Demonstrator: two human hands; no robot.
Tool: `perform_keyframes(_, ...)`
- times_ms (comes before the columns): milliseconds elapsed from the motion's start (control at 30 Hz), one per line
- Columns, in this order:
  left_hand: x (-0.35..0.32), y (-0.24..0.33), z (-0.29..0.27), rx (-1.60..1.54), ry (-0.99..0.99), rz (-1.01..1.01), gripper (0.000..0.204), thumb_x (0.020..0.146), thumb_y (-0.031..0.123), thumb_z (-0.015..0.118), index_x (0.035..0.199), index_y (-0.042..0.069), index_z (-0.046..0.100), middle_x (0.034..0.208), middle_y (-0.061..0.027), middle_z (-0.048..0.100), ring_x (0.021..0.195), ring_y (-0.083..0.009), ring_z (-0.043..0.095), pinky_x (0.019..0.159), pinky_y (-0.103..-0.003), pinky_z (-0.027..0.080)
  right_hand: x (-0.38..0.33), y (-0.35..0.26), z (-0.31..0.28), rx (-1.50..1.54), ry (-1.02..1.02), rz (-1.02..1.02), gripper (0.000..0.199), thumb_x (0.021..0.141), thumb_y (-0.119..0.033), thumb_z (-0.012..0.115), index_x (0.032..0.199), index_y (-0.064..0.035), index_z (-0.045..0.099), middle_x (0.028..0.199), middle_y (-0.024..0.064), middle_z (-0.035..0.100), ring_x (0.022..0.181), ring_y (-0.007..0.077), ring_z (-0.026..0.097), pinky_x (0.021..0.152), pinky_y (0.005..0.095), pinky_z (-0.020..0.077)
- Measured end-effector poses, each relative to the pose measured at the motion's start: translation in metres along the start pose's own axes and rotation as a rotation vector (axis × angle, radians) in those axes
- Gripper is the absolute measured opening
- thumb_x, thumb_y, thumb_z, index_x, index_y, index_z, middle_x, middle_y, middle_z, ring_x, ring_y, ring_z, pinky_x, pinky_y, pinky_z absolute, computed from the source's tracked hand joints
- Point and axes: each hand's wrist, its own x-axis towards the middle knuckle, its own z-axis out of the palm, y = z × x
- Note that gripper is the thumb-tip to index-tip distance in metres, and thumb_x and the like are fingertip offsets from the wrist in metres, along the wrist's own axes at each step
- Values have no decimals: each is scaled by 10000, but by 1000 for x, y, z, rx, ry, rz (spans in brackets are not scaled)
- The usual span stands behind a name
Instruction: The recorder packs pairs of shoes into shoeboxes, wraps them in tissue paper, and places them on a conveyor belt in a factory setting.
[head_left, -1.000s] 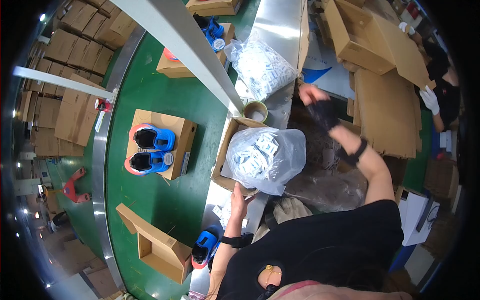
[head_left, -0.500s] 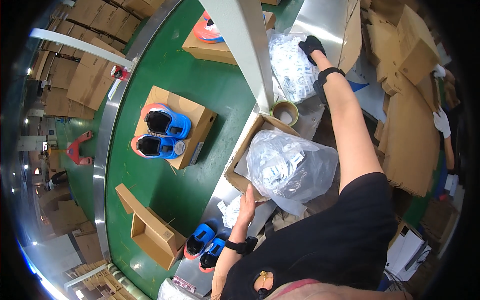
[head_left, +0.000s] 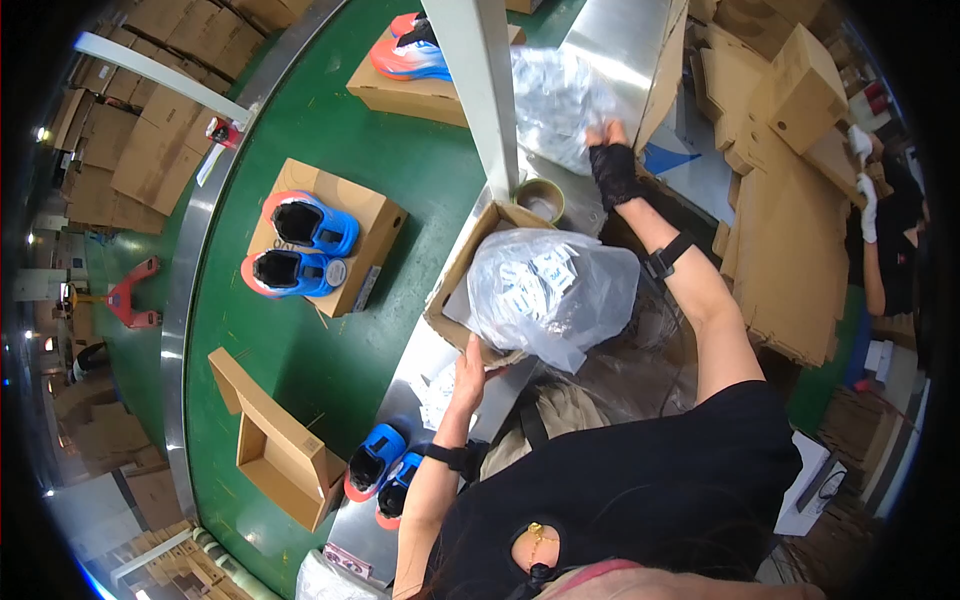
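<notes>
My left hand holds the near corner of an open cardboard box, thumb against its outer wall. In the box sits a clear plastic bag with small white printed packets heaped in it; its loose film spills over the box's right side. Farther off, my right hand, in a black fingerless glove, grips the right edge of a second plastic bag full of similar packets. This bag and my fingertips are blurred. Loose white packets lie by my left hand.
A roll of tape stands beyond the box, near a white post. On the green conveyor, blue-and-orange shoes sit on a shoebox; an open shoebox lies nearer. Another pair stands left. A co-worker's gloved hands are far right.
My right hand has drawn back from on top of the far bag to its right edge, and that bag has shifted. My left hand stays at the box corner. The whole view has shifted slightly.
</notes>
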Motion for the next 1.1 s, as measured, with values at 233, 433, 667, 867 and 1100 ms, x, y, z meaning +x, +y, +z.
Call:
perform_keyframes(233, 9, -6, -6, -93, 32, 51, 416, 840, 236, 342, 1056, -89, 484, 1020, -195, 551, 901, -285, 570, 783, -410, 479, -53, -15, -44, -113, -557, -125, 383, 738, -267, 604, 1015, -44, 463, 897, 143, 565, 783, 289, 571, 688, 369, 442)
perform_keyframes(433, 14, -15, -11, -66, 54, 51, 410, 823, 197, 337, 1021, -132, 479, 989, -227, 548, 883, -310, 575, 758, -409, 493, -82, 36, -38, -205, -388, -67, 424, 729, -323, 617, 1009, -23, 511, 873, 125, 577, 747, 228, 575, 681, 324, 455)
perform_keyframes(667, 16, -12, -3, -84, 35, 66, 403, 823, 190, 354, 1020, -147, 455, 996, -241, 534, 858, -328, 579, 755, -423, 495, -108, 72, -4, -65, -634, 66, 369, 744, -378, 573, 804, -16, 596, 782, 154, 603, 753, 237, 587, 648, 328, 451)
perform_keyframes(867, 12, -3, 23, -258, 137, 45, 497, 835, 277, 456, 1105, -135, 389, 1060, -226, 495, 892, -316, 561, 750, -406, 486, -114, 118, -18, -121, -616, -84, 365, 747, -376, 563, 814, -19, 594, 792, 164, 599, 765, 277, 583, 651, 348, 451)
perform_keyframes(1100, -2, -7, 15, -272, 209, 65, 731, 833, 507, 441, 1244, -73, 272, 1223, -235, 369, 1128, -340, 387, 842, -447, 408, -247, 107, -60, -240, -685, -29, 316, 755, -328, 548, 848, -28, 587, 809, 172, 590, 772, 329, 570, 655, 379, 449)
